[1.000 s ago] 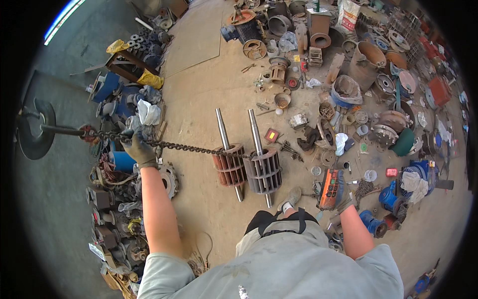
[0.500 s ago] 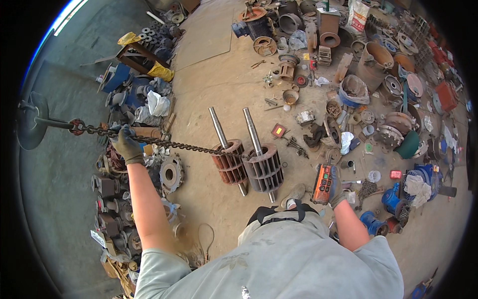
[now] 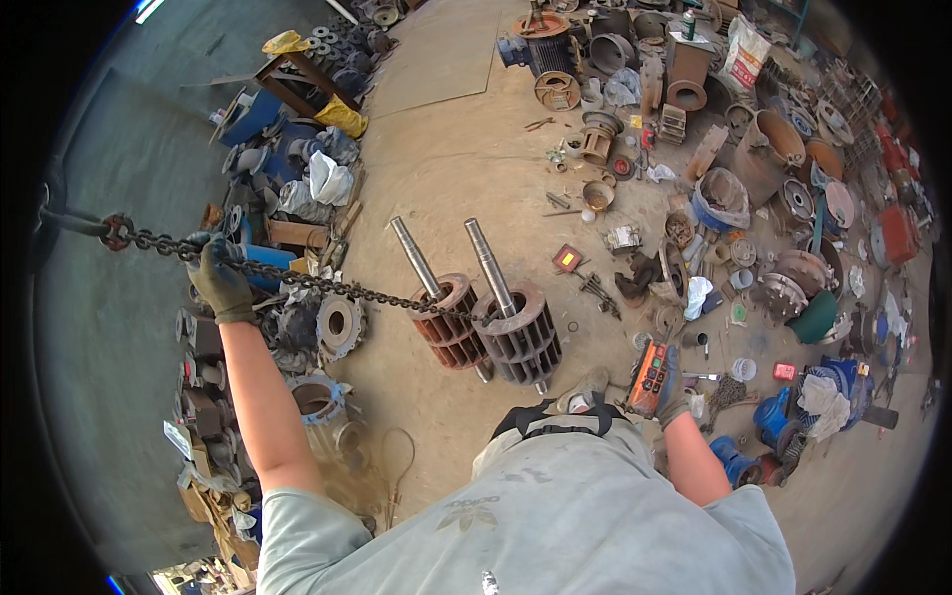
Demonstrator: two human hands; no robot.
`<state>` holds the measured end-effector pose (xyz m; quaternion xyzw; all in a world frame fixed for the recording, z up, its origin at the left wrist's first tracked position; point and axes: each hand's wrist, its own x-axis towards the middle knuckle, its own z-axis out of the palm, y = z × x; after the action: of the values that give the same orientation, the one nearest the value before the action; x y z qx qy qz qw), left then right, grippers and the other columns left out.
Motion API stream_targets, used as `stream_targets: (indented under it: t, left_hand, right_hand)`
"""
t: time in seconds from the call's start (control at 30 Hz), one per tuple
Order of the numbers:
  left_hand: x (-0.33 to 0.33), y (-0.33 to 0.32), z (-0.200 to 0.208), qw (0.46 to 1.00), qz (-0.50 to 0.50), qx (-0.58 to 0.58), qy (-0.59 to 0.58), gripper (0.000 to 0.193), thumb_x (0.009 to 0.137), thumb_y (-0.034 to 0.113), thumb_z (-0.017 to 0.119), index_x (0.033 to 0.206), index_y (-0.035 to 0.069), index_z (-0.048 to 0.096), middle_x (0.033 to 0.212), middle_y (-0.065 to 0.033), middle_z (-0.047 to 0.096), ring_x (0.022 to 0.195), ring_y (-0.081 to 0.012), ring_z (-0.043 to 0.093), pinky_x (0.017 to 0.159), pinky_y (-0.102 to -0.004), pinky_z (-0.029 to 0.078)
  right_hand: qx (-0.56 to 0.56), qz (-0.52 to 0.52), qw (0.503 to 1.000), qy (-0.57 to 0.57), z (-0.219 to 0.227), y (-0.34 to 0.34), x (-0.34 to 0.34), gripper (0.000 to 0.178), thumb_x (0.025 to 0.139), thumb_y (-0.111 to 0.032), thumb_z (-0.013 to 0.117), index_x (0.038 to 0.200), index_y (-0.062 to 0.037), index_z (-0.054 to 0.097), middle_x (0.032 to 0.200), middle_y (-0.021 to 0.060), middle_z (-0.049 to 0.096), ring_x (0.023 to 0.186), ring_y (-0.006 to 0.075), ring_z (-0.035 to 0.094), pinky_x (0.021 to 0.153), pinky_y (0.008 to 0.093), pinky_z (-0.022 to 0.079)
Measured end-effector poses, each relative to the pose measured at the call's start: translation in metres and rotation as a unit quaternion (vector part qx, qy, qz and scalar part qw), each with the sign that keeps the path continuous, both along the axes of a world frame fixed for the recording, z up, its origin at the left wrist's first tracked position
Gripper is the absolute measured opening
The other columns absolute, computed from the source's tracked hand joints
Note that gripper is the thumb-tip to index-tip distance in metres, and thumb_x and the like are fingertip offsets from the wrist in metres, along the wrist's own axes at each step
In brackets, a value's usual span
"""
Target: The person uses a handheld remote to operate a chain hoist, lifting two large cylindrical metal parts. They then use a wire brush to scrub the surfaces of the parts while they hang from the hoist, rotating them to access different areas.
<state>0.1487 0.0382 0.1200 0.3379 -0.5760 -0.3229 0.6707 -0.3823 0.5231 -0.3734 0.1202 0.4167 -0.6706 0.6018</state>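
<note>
My left hand (image 3: 220,280), in a worn work glove, is closed round a dark steel chain (image 3: 342,288) at the left. A heavy hook (image 3: 71,223) carries the chain's upper end through a reddish link (image 3: 117,233). From my hand the chain slopes down rightward to two slotted metal rotors standing close together, one rust-red (image 3: 451,342), one greyer (image 3: 526,342). Each has a bright shaft tilting up and away; how the chain is fastened there I cannot make out. My right hand (image 3: 674,392), also gloved, holds an orange remote control (image 3: 649,377) with several buttons.
Machine parts and blue pump bodies line the left side, with a toothed metal ring (image 3: 340,327) nearest the rotors. Rings, buckets and a large rusty drum (image 3: 769,144) crowd the right. A small red box (image 3: 567,259) and bolts (image 3: 598,290) lie right of the rotors.
The view has shifted a little. My left hand, still on the chain, and the hook appear farther left. The shaft tops also show farther left; my right hand keeps hold of the remote control.
</note>
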Motion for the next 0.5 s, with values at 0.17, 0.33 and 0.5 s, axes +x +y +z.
stream_targets:
  t: [0.17, 0.33, 0.5]
  left_hand:
    - [0.017, 0.001, 0.023, 0.999, 0.034, -0.021, -0.006, 0.016, 0.097, 0.001, 0.073, 0.107, 0.008, 0.062, 0.079, -0.0003, 0.058, 0.064, -0.0120, 0.055, 0.061, -0.0293, 0.045]
    - [0.045, 0.005, 0.046, 0.988, 0.108, -0.064, -0.095, 0.014, 0.096, 0.002, 0.075, 0.103, 0.007, 0.063, 0.077, -0.0001, 0.058, 0.062, -0.0119, 0.054, 0.059, -0.0305, 0.044]
    - [0.065, 0.014, 0.068, 0.911, 0.239, -0.212, -0.261, 0.008, 0.095, 0.007, 0.078, 0.096, 0.004, 0.071, 0.078, 0.0000, 0.063, 0.066, -0.0140, 0.061, 0.064, -0.0328, 0.051]
  right_hand:
    - [0.002, 0.009, 1.000, 0.011, 0.000, -0.006, 0.011, 0.072, 0.104, -0.082, 0.058, 0.131, -0.0173, 0.075, 0.103, 0.0076, 0.080, 0.087, 0.0273, 0.078, 0.080, 0.0433, 0.067]
    - [0.022, 0.011, 0.999, 0.044, 0.006, -0.012, 0.031, 0.069, 0.104, -0.079, 0.061, 0.134, -0.0194, 0.075, 0.105, 0.0043, 0.080, 0.088, 0.0243, 0.078, 0.081, 0.0424, 0.067]
    - [-0.016, 0.029, 0.997, 0.066, 0.016, -0.019, 0.060, 0.067, 0.104, -0.077, 0.063, 0.135, -0.0196, 0.075, 0.110, 0.0012, 0.080, 0.094, 0.0207, 0.077, 0.085, 0.0405, 0.067]
